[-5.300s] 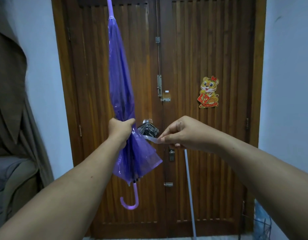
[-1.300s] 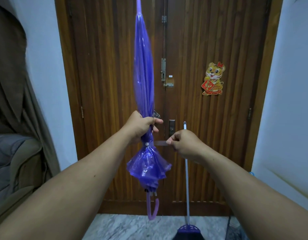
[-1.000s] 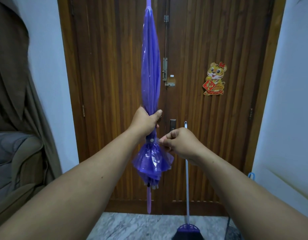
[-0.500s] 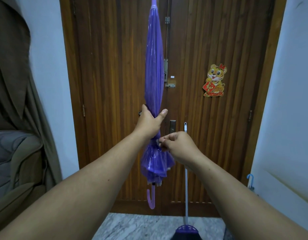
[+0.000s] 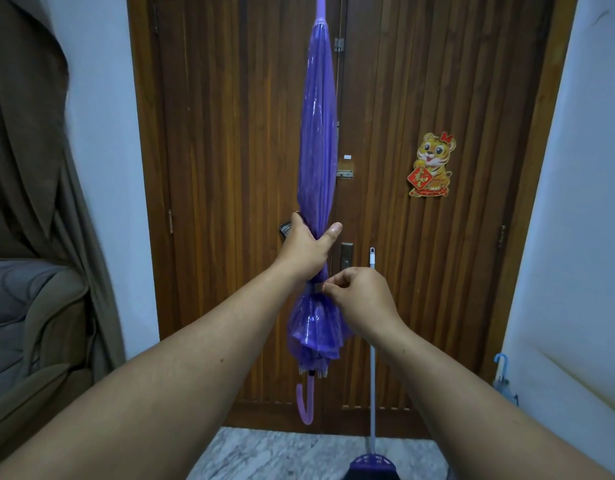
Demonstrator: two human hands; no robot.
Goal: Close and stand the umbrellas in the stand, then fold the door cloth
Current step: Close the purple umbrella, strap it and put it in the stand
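Observation:
A closed purple umbrella (image 5: 316, 140) hangs upside down in front of the wooden door, tip up and hooked handle (image 5: 306, 403) down. My left hand (image 5: 307, 249) is wrapped around its folded canopy near the lower third. Just below it, my right hand (image 5: 358, 296) pinches the pale strap (image 5: 318, 288) that circles the canopy, fingertips pressed against the bundle. A second umbrella with a blue handle (image 5: 503, 374) stands at the lower right by the wall; the stand itself is hidden. No door cloth is visible.
The double wooden door (image 5: 420, 81) carries a tiger sticker (image 5: 432, 164) and a lock plate (image 5: 346, 259). A broom (image 5: 371, 341) leans on the door at the right. A sofa (image 5: 32, 323) under brown cloth (image 5: 29, 133) fills the left. The floor is marble (image 5: 274, 452).
My right hand has brought the strap around the canopy and now presses it against the bundle instead of holding it stretched out. The umbrella has shifted right and sits more upright.

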